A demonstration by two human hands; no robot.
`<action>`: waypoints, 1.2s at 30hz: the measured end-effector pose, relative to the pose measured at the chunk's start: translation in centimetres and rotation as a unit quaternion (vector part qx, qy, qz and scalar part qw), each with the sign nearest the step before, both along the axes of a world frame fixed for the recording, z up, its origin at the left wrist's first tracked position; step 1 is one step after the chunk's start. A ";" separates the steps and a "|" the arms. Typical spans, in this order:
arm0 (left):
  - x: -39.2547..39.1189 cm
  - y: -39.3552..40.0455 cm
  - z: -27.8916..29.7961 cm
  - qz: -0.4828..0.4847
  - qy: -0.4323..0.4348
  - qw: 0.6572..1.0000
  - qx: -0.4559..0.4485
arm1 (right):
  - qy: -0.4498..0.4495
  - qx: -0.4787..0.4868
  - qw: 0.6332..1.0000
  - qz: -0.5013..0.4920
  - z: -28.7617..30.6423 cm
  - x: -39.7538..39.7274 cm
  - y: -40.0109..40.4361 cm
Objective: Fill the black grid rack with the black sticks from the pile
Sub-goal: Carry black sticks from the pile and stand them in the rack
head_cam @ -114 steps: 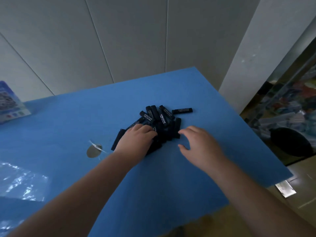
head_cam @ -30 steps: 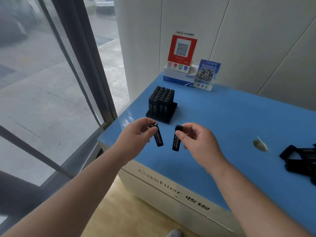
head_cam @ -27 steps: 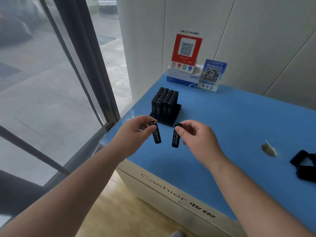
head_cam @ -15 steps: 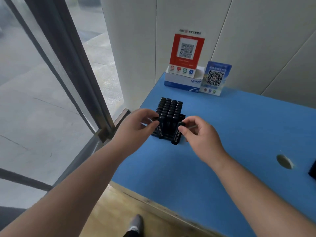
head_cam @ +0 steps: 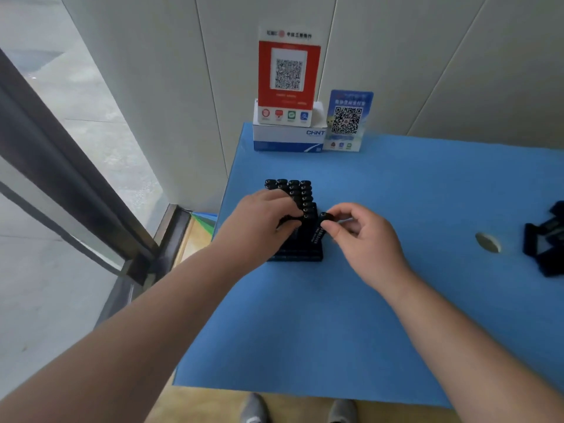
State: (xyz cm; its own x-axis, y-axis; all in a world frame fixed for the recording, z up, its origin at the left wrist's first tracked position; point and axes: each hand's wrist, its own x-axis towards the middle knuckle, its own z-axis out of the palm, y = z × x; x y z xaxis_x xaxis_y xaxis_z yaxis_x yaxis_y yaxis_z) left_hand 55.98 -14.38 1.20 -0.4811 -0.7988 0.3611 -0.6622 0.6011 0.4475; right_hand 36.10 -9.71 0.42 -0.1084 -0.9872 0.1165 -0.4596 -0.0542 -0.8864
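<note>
Stick point(head_cam: 319, 229) pinched in right hand point(head_cam: 364, 239) at rack's point(head_cam: 302, 254) right edge.

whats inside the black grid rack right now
The black grid rack holds upright black sticks, their tops filling the far rows. The left hand covers its near left slots, so those can't be checked. The right hand pinches another stick at its right edge.
</note>
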 end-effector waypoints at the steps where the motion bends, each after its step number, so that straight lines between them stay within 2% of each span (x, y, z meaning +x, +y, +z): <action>1: 0.1 -0.2 -0.3 -0.008 -0.013 1.000 -0.014 | 0.003 0.000 1.000 -0.004 -0.1 0.1 0.0; 13: 0.2 -0.8 -1.9 -0.024 -0.040 0.997 -0.056 | 0.038 -0.002 0.999 -0.019 -0.7 0.9 -0.4; 22: 1.5 -0.5 -2.1 0.000 -0.034 0.999 -0.029 | 0.124 -0.022 0.992 -0.020 -2.4 1.5 -0.9; 30: 1.7 0.1 -1.2 0.010 -0.026 1.000 -0.004 | 0.110 0.015 0.993 -0.038 -2.0 1.2 -0.1; 36: -0.9 0.8 0.3 -0.013 -0.042 0.998 -0.039 | 0.161 0.004 0.982 -0.095 -1.3 -1.7 3.0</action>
